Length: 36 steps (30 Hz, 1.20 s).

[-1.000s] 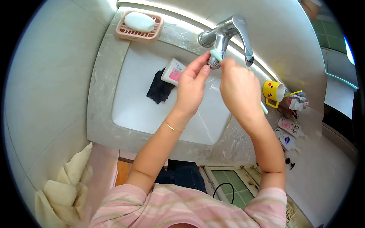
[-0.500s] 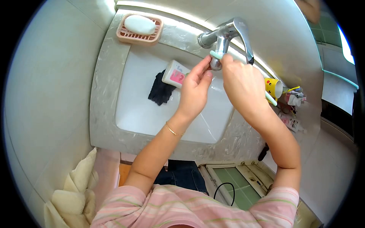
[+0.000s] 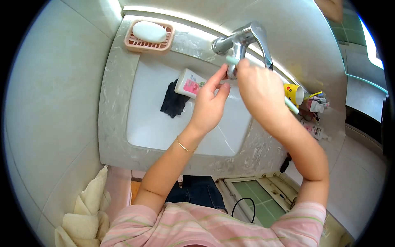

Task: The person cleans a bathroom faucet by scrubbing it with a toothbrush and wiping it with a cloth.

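Note:
My right hand [image 3: 260, 87] is closed around a pale green toothbrush [image 3: 291, 105], whose head end lies against the spout of the chrome faucet [image 3: 238, 43]. Just left of the spout, my left hand [image 3: 210, 103] has its fingertips at the spout's end, thumb apart from the fingers; I see nothing held in it. Behind the left fingers, a white bottle with a pink label [image 3: 189, 83] leans in the white sink basin [image 3: 154, 127], partly over a black cloth [image 3: 173, 99].
A pink soap dish [image 3: 150, 47] with a white soap bar [image 3: 149, 31] sits at the back left. Right of the faucet are a yellow cup [image 3: 291, 93] and several small items. A beige towel [image 3: 83, 218] hangs at the lower left.
My right forearm has swung outward to the right, and the toothbrush handle has shifted with it. The left hand stays beside the spout. The view has shifted slightly.

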Each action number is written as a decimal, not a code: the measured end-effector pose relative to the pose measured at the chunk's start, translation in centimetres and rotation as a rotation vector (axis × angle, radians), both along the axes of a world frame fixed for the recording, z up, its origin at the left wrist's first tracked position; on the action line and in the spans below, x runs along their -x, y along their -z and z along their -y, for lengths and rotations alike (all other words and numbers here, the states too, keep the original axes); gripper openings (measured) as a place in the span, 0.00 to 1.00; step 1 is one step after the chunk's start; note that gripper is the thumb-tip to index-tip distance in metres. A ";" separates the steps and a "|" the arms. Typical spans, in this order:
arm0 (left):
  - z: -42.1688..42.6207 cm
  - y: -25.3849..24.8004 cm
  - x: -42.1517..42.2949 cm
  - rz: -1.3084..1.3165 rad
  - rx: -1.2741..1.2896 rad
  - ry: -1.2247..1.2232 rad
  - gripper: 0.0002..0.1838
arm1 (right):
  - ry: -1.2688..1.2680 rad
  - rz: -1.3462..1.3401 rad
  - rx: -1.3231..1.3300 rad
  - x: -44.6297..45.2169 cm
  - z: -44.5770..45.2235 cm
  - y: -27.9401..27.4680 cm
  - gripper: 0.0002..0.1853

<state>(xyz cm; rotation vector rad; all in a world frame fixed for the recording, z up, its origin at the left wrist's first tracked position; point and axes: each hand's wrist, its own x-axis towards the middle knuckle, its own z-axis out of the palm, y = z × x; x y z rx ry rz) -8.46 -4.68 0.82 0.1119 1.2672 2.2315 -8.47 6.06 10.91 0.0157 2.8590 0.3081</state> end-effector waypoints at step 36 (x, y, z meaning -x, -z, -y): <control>-3.0 3.0 8.5 -1.276 0.818 -0.169 0.15 | 0.873 -0.603 1.410 -0.5 1.1 8.8 0.22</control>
